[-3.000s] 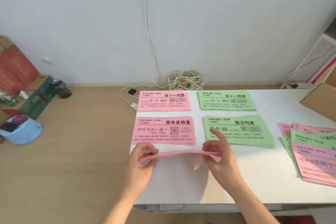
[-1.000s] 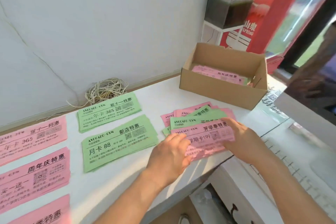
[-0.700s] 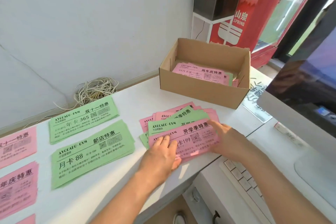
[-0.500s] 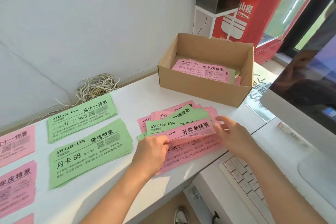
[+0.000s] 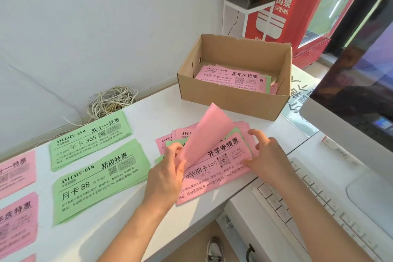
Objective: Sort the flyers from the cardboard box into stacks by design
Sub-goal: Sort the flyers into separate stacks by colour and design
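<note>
At frame centre, the left hand (image 5: pixel 168 173) pinches a pink flyer (image 5: pixel 204 132) by its corner, curling it up off the mixed pile (image 5: pixel 214 174). The right hand (image 5: pixel 265 155) rests spread, loosely bent fingers on the pile's right edge. Sorted green stacks (image 5: pixel 95 176) lie to the left. Farther back, upper right, the cardboard box (image 5: pixel 234 102) holds more flyers (image 5: pixel 231 78).

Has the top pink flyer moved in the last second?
Yes. The left hand has peeled the flyer up off the pile, toward the box.
</note>
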